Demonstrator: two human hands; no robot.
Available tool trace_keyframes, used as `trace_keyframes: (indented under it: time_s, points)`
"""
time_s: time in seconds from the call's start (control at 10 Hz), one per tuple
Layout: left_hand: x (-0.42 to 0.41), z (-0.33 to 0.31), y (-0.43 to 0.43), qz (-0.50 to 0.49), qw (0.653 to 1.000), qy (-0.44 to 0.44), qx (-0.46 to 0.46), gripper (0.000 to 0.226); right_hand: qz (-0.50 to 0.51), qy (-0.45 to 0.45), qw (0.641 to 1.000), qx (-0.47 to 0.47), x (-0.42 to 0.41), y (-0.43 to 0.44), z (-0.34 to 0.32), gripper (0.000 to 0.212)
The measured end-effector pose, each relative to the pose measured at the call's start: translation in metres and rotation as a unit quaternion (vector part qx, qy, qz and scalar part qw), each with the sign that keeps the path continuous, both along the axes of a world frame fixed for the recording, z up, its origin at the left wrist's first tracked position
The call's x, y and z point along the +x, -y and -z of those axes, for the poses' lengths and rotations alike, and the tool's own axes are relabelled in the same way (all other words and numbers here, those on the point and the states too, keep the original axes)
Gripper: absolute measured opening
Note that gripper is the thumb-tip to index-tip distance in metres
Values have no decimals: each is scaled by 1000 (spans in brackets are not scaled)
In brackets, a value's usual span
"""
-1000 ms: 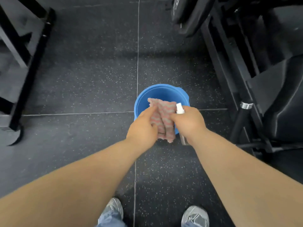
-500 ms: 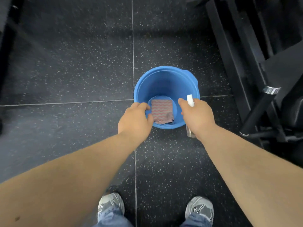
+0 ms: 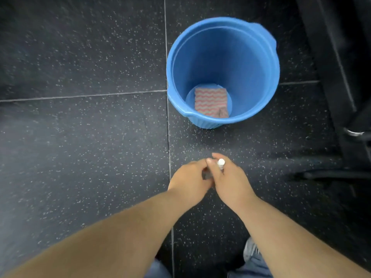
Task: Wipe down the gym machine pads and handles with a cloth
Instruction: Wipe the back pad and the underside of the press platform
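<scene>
Though held above the bucket a second ago, now lying flat at the bottom of it: a pink-and-grey zigzag cloth (image 3: pixel 210 103), folded square, gripped by neither hand. Blue bucket (image 3: pixel 251 67) standing on speckled black floor (image 3: pixel 80 137) at one o'clock from the hands, well apart from them.

Pulled back from the bucket rim and brought together near the centre of view: both hands. Right hand (image 3: pixel 230 181) curled round a small spray bottle (image 3: pixel 221 162), white nozzle poking up by the forefinger, same hold as before. Left hand (image 3: pixel 188 179) touching the right at nine o'clock of the bottle, fingers curled inward; cannot tell whether gripping the bottle, something small and dark between the hands, or nothing.

At three o'clock, along the right edge, dark frame of a gym machine (image 3: pixel 331 67); no pad or handle clearly in view. At five o'clock, toe of a grey shoe (image 3: pixel 251 251).

Judged from this: wiping paused or finished for this stretch, cloth parked, attention on the bottle. Before any further pad or handle, cloth to be lifted out of the bucket again, probably by the left hand.
</scene>
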State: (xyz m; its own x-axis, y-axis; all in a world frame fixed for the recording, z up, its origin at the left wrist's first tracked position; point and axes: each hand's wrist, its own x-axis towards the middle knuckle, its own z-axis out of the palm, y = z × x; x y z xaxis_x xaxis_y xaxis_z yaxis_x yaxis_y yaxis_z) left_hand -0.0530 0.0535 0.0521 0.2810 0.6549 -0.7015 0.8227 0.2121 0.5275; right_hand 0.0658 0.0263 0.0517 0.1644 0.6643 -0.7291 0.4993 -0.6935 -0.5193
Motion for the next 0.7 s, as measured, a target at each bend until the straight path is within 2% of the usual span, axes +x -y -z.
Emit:
trace_keyframes:
  time_s: [0.1,0.3,0.4,0.6,0.7]
  points:
    - [0,38,7,-27,1000,15,-4,41,-20,-5,1000,-12,-2,5,32,53]
    - [5,94,22,-14,1000,-16,13,42,-22,-37,998,-46,-2,8,73,58]
    - [8,103,28,-66,998,7,13,34,28,-56,997,-38,2,9,81,55]
    - [-2,104,23,-51,998,-13,19,42,65,-98,993,-7,-1,2,74,47]
    - [-6,90,22,-51,998,-30,0,53,81,-83,993,-10,-5,3,61,46]
